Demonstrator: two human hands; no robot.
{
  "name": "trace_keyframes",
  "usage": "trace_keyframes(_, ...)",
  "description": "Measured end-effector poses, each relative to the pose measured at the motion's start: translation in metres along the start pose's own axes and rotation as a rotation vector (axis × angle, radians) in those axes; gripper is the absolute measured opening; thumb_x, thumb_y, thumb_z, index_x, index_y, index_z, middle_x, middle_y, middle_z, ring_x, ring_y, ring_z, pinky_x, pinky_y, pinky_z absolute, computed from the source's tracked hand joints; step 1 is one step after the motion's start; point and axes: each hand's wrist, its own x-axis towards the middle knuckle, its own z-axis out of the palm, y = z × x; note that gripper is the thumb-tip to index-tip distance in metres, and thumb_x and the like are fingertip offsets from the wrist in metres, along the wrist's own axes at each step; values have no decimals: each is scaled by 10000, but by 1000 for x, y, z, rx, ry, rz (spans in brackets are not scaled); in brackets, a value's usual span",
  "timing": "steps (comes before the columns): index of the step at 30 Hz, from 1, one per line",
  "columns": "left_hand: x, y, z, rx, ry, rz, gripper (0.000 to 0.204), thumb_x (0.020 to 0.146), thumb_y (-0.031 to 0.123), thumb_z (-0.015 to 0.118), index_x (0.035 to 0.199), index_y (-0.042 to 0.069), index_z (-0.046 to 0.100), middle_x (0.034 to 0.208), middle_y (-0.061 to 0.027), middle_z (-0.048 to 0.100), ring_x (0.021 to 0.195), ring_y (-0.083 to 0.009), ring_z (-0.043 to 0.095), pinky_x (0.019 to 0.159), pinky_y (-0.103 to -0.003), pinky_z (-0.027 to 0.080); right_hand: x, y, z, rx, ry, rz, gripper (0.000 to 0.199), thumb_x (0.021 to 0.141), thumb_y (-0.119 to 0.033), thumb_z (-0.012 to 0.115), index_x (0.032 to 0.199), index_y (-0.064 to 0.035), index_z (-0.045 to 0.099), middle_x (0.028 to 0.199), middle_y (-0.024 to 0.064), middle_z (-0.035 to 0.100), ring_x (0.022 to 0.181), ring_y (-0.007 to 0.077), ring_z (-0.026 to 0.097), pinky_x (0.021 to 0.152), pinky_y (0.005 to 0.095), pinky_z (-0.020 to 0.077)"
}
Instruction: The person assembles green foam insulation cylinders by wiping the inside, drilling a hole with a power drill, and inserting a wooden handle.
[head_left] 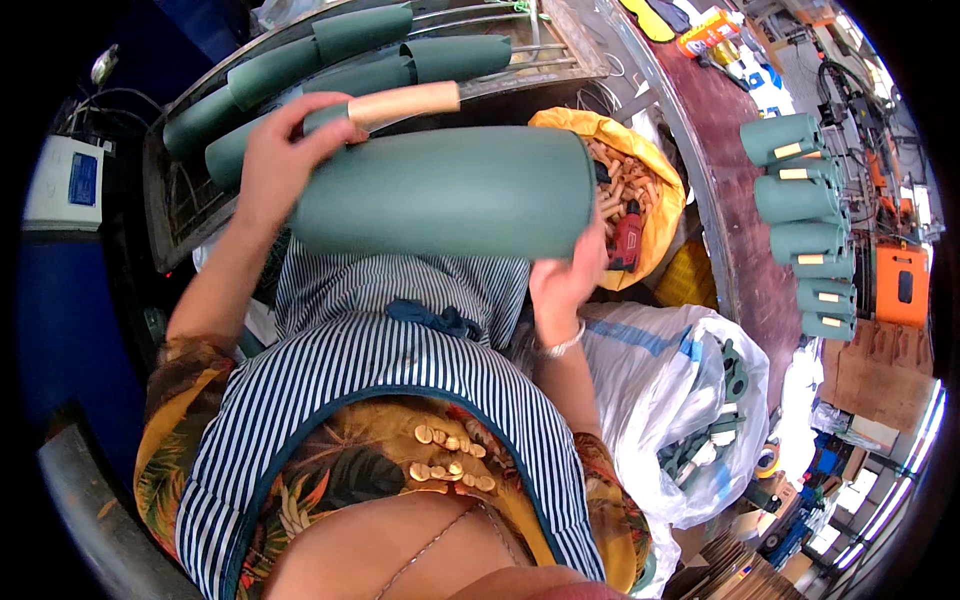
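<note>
A large smooth green cylinder (450, 200) lies sideways across my lap, level between my hands. My left hand (285, 145) is closed around its upper left part, where a short green piece carries a tan wooden handle (405, 103) that runs along the cylinder's top. With my right hand (570, 280) I grip the lower right rim; some of those fingers are hidden behind the cylinder. Just beyond the right rim stands a yellow bag (665, 215) full of small tan wooden pieces (630, 180), with a red and black power tool (627, 240) lying on them.
Several green cylinders (275, 75) lie on metal rods in a frame at the far left. More green cylinders with tan handles (795, 190) line the brown table (715, 130) on the right. A white sack (640, 370) of green parts stands by my right arm.
</note>
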Motion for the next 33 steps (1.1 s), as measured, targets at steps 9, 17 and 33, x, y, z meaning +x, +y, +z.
trace_keyframes(9, -37, -11, -9, 240, 23, 418, 259, 800, 52, 647, 1043, -35, 672, 976, -120, 701, 916, -211, 666, 860, -287, 499, 4, -27, 36, 454, 75, 354, 541, 1033, -322, 310, 1386, 68, 434, 1343, 174, 528, 1210, 269, 517, 1052, 368, 377)
trace_keyframes(17, 0, -84, -41, -542, -260, -310, 398, 941, 269, 628, 1204, -24, 563, 843, -25, 585, 877, -126, 604, 809, -274, 523, -1, -58, 27, -132, -246, -318, 584, 979, -338, 385, 1314, 132, 471, 1063, 208, 619, 796, 314, 551, 771, 409, 415)
trace_keyframes(33, -2, -97, -40, -573, -184, -379, 347, 934, 171, 630, 1212, -26, 565, 860, -64, 650, 858, -168, 658, 790, -293, 561, 27, -24, 15, 312, -100, 121, 864, 961, -676, 240, 1489, 5, 291, 1530, 171, 326, 1438, 287, 271, 1186, 450, 166)
